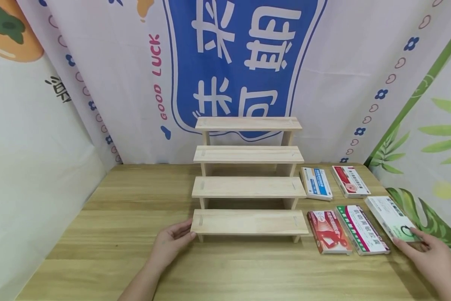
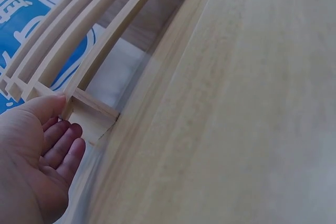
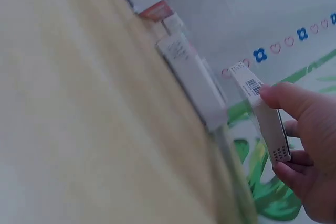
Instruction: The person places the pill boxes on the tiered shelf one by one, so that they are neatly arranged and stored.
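A four-step wooden rack [image 1: 249, 186] stands mid-table against the backdrop. My left hand [image 1: 170, 243] rests with straight fingers against the left end of its lowest step [image 1: 248, 221]; the left wrist view shows the thumb [image 2: 44, 107] on that step's corner. My right hand [image 1: 432, 258] pinches the near end of a white box with green print [image 1: 392, 218] at the table's right edge. In the right wrist view the thumb [image 3: 287, 97] and fingers hold this white box [image 3: 265, 113] by its narrow sides.
Right of the rack lie more flat boxes: a red one [image 1: 329, 232], a green-and-pink striped one [image 1: 362, 229], a blue-and-white one [image 1: 316, 182] and a red-and-white one [image 1: 350, 181]. Printed cloth [image 1: 97, 83] closes in the back and sides of the wooden table [image 1: 116, 234].
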A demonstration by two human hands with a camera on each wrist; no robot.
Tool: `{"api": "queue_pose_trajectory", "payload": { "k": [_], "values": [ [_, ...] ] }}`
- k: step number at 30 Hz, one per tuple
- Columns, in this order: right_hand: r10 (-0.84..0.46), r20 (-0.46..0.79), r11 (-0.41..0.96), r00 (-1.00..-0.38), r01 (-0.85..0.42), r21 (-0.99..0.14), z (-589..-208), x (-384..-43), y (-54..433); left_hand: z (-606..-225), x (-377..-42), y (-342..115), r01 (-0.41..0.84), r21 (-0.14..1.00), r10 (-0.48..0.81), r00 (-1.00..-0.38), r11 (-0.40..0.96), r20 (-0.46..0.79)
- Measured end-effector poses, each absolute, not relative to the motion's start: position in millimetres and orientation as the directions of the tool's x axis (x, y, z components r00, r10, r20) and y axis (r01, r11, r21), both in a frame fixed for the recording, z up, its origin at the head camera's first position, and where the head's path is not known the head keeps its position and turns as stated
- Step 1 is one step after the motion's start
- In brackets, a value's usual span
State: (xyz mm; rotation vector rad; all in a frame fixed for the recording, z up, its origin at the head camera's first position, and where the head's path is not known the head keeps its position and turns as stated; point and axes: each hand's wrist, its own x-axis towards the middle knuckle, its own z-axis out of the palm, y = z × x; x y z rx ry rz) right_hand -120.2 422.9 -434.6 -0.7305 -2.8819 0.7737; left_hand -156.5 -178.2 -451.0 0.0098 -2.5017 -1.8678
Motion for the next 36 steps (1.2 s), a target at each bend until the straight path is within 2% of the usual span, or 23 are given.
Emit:
{"api": "queue_pose_trajectory", "payload": {
  "k": [8, 16, 28, 36],
  "values": [
    [0.277, 0.082, 0.827, -0.957, 0.194, -0.528, -378.9, -145.5, 395.8, -450.6, -156.2, -178.8, 0.003, 0.956, -0.026, -1.0, 0.294, 0.011],
    [0.116, 0.152, 0.837, -0.982, 0.014, -0.547, -328.6, -178.9, 357.3, -451.2, -155.8, -179.4, 0.013, 0.96, -0.02, -1.0, 0.281, 0.02],
    [-0.037, 0.154, 0.799, -0.987, -0.122, -0.589, -266.1, -228.8, 277.9, -455.3, -157.3, -180.0, 0.013, 0.961, -0.017, -1.0, 0.277, 0.018],
    [-0.114, 0.1, 0.763, -0.988, -0.152, -0.629, -240.7, -265.7, 222.7, -452.9, -155.6, -178.8, 0.018, 0.964, -0.009, -1.0, 0.265, 0.021]
  ]
}}
